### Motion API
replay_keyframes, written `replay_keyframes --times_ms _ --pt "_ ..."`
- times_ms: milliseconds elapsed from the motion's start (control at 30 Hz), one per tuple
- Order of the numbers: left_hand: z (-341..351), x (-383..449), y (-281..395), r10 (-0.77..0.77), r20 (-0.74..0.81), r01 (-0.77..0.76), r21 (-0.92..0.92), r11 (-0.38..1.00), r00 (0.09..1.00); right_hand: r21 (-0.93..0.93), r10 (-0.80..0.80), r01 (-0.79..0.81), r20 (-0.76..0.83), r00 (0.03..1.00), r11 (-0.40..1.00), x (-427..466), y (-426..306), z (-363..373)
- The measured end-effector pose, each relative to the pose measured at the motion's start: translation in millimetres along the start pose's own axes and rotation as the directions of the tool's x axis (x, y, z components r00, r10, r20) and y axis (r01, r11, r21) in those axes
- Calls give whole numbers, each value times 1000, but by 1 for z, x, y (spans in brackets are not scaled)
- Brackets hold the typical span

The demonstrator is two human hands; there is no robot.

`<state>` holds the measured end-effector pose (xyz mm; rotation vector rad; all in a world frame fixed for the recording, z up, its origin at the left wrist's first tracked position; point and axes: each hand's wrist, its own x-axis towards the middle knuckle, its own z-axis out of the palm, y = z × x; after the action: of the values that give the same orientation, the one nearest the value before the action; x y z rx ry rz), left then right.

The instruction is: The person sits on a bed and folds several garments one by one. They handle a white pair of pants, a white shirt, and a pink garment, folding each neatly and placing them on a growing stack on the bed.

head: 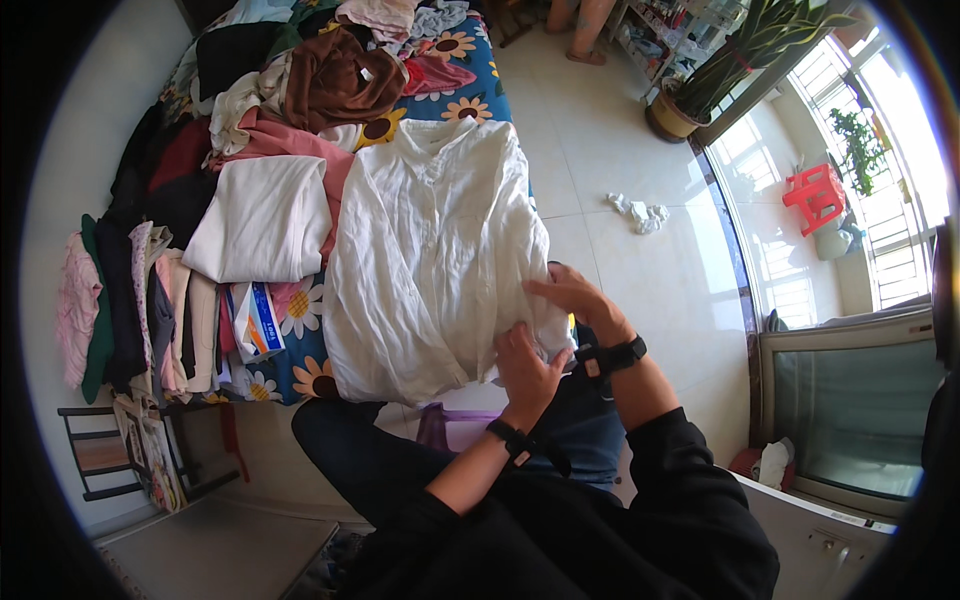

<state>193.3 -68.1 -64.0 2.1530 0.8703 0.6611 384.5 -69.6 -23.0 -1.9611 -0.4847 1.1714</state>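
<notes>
A white button-up shirt [435,247] with a collar lies front side up, spread near the edge of a bed with a blue sunflower-print cover [307,375]. My left hand [527,371] rests on the shirt's lower right part, its fingers pinching the fabric of a sleeve. Just beyond it, my right hand [574,294] grips the outer side of the same sleeve, near the bed's edge. A folded white garment [266,217] lies left of the shirt, over a pink cloth [341,161].
Piled clothes, with a brown garment [337,79] on top, cover the bed's far part. Folded clothes [150,315] stand in a row at left, beside a tissue pack [259,322]. Crumpled tissues [641,213] lie on the tiled floor. Another person's legs [589,30] show beyond.
</notes>
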Motion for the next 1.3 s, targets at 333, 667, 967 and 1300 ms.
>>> replay_keyframes --times_ms 333,667,967,1300 --pt "17 -13 6 47 -55 -46 23 999 997 691 65 -80 48 997 718 -45 67 13" --pt "-6 -25 2 83 96 -53 -276 960 992 4 -162 211 -627 762 977 -50 93 30" --pt "-44 11 -63 -76 -53 74 -32 997 996 -184 -216 148 -446 868 972 -80 94 53" --pt "-51 0 -64 -52 56 57 -90 994 997 -126 -138 112 -216 967 986 -105 135 42"
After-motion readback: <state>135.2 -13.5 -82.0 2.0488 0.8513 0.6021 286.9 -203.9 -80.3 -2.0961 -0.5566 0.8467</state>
